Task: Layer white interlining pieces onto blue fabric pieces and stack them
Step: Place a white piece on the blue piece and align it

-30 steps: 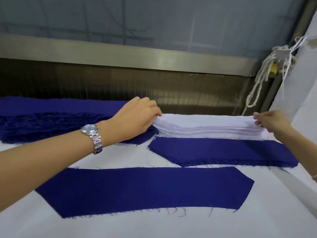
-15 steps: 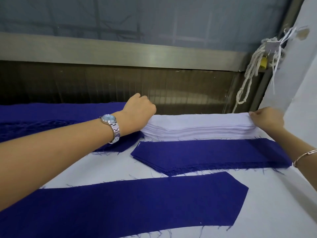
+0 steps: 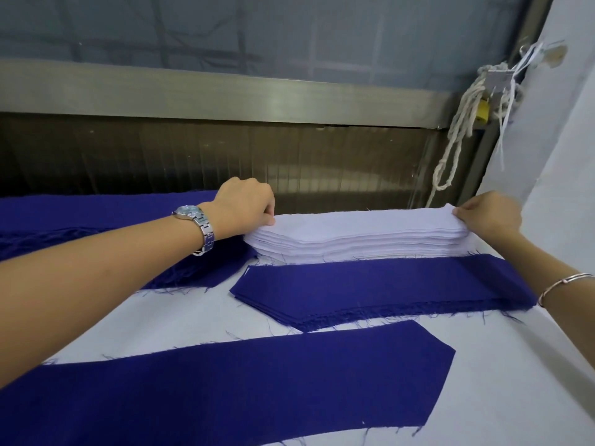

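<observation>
A thick stack of white interlining pieces (image 3: 357, 235) lies at the back of the white table. My left hand (image 3: 246, 209), with a wristwatch on its wrist, pinches the top piece at the stack's left end. At the right end my right hand (image 3: 489, 215) pinches the top piece, whose corner is lifted a little. In front of the white stack lies a stack of blue fabric pieces (image 3: 386, 288) with frayed edges. One single blue fabric piece (image 3: 244, 397) lies flat nearest to me.
A larger heap of blue fabric (image 3: 96, 226) sits at the back left, partly under my left arm. Behind the table (image 3: 515, 397) run a ribbed panel and a metal rail (image 3: 225, 94). White cords (image 3: 457, 133) hang by the white wall at right.
Both hands have settled on the two ends of the white stack and taken hold of the top piece, with its right corner lifted. The view has tilted, bringing the single blue piece nearer.
</observation>
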Tool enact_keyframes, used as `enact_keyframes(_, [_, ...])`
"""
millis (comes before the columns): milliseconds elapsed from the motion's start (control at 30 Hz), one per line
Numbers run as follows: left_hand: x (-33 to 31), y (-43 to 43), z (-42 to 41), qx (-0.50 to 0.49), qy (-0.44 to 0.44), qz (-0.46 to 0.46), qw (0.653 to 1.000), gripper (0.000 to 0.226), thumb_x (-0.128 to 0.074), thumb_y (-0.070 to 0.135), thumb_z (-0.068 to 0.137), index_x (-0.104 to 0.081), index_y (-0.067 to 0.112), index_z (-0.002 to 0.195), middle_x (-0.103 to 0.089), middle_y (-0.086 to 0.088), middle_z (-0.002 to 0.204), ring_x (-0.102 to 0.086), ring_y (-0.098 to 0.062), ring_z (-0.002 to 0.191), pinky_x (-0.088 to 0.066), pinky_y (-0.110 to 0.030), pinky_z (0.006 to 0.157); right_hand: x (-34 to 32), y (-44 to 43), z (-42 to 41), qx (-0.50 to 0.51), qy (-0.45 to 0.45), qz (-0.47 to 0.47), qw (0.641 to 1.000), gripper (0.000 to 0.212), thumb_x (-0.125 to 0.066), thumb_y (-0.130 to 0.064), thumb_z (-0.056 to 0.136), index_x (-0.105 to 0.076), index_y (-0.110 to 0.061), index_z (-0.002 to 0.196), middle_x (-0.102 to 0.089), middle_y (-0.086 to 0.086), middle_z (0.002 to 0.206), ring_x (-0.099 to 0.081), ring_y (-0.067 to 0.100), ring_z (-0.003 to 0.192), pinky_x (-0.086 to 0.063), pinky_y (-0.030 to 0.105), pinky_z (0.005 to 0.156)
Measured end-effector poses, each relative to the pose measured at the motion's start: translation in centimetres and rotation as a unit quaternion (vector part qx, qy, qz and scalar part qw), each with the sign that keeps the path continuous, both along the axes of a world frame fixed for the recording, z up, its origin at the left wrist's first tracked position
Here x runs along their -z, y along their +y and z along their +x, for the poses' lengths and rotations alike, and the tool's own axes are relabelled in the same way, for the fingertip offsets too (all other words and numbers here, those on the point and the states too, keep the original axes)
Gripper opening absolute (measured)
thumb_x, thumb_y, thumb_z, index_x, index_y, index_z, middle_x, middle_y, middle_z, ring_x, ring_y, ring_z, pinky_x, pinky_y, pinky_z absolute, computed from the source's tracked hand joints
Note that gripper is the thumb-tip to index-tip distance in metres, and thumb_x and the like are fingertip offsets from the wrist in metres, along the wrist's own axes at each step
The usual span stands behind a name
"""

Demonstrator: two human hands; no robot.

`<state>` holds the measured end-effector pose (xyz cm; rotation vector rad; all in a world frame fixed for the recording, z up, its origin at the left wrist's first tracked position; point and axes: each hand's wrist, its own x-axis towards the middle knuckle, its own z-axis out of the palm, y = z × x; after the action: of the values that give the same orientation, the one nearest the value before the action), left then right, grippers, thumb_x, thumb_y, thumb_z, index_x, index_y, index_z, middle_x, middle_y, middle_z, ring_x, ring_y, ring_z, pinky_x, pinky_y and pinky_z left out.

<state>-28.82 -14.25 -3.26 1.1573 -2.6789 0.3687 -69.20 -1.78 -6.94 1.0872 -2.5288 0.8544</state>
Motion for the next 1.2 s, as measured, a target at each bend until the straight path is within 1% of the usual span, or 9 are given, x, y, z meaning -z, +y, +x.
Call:
enact_keyframes(133, [-0.2,-0.5,0.1,-0.003,0.005,0.015,1.000,0.018,-0.066,0.034,0.094,-0.077,0.021,0.101,-0.074,0.004,0.096,-0.067,-0.015,0.089,-0.053,-0.031,0.081,0.2,-0.3,-0.4,-0.024,-0.001,-0.009,1.000,0.021,-0.068,-0.026,0.093,-0.077,-0.007,0.092,-0.073,0.016,0.095,-0.059,0.034,0.082,-0.042,0.033,0.073])
enact_keyframes(200, [-0.3,-0.8,0.1,-0.003,-0.001,0.013,1.000,0.017,-0.067,0.036,0.093,-0.077,0.023,0.099,-0.074,0.005,0.095,-0.066,-0.014,0.089,-0.052,-0.031,0.081,0.3,-0.5,-0.6,-0.024,-0.011,-0.022,0.999,0.016,-0.068,-0.019,0.092,-0.069,-0.006,0.101,-0.069,0.018,0.106,-0.060,0.037,0.094,-0.041,0.033,0.077])
enact_keyframes(333, [-0.2,-1.3,0.1,0.006,-0.001,0.006,1.000,0.014,-0.069,0.038,0.090,-0.074,0.026,0.094,-0.070,0.010,0.090,-0.065,-0.013,0.090,-0.044,-0.032,0.085,0.4,-0.5,-0.9,-0.039,-0.035,-0.071,0.996,0.032,-0.066,-0.003,0.088,-0.058,-0.007,0.119,-0.060,0.018,0.122,-0.056,0.039,0.113,-0.044,0.044,0.093])
enact_keyframes(433, [0.0,-1.9,0.2,0.010,0.006,0.015,1.000,0.020,-0.070,0.041,0.090,-0.072,0.025,0.102,-0.068,0.012,0.092,-0.064,-0.011,0.093,-0.038,-0.030,0.082,0.3,-0.4,-1.2,-0.065,-0.037,-0.099,0.992,0.038,-0.062,-0.001,0.090,-0.058,-0.006,0.127,-0.063,0.018,0.122,-0.058,0.039,0.111,-0.045,0.045,0.094])
enact_keyframes(533, [0.1,-2.3,0.1,0.005,0.006,0.032,0.999,0.033,-0.070,0.042,0.090,-0.067,0.023,0.118,-0.071,0.008,0.109,-0.063,-0.013,0.102,-0.040,-0.030,0.084,0.4,0.1,-1.6,-0.079,-0.030,-0.104,0.991,0.026,-0.057,-0.007,0.096,-0.068,-0.002,0.120,-0.067,0.022,0.116,-0.060,0.042,0.106,-0.045,0.042,0.090])
enact_keyframes(700, [0.2,-2.9,-0.1,0.010,-0.003,0.043,0.999,0.039,-0.069,0.041,0.090,-0.064,0.023,0.125,-0.069,0.007,0.117,-0.062,-0.014,0.109,-0.039,-0.030,0.086,0.4,1.4,-2.5,-0.063,-0.043,-0.112,0.991,0.027,-0.066,-0.019,0.095,-0.070,-0.001,0.116,-0.061,0.012,0.093,-0.059,0.040,0.100,-0.044,0.046,0.093])
enact_keyframes(833, [0.0,-2.8,-0.2,0.022,-0.012,0.059,0.998,0.041,-0.068,0.037,0.091,-0.061,0.024,0.129,-0.067,0.007,0.122,-0.061,-0.016,0.113,-0.040,-0.033,0.090,0.4,1.7,-2.8,-0.061,-0.039,-0.097,0.993,0.027,-0.067,-0.024,0.095,-0.073,-0.004,0.112,-0.070,0.019,0.099,-0.060,0.041,0.098,-0.046,0.048,0.092])
enact_keyframes(1033, [0.0,-2.3,-0.2,0.040,-0.007,0.042,0.998,0.022,-0.068,0.032,0.091,-0.067,0.026,0.112,-0.068,0.008,0.112,-0.059,-0.015,0.105,-0.034,-0.033,0.088,0.6,1.8,-2.9,-0.063,-0.064,-0.106,0.990,0.028,-0.071,-0.024,0.092,-0.074,-0.003,0.110,-0.071,0.020,0.104,-0.061,0.039,0.096,-0.048,0.049,0.091])
enact_keyframes(1200, [0.3,-1.6,0.1,0.048,0.022,0.005,0.999,0.014,-0.069,0.029,0.090,-0.063,0.026,0.102,-0.061,0.011,0.095,-0.053,-0.012,0.093,-0.027,-0.030,0.083,0.9,2.0,-2.6,-0.069,-0.083,-0.116,0.987,0.029,-0.071,-0.023,0.092,-0.074,-0.002,0.111,-0.072,0.019,0.105,-0.060,0.035,0.092,-0.047,0.041,0.084])
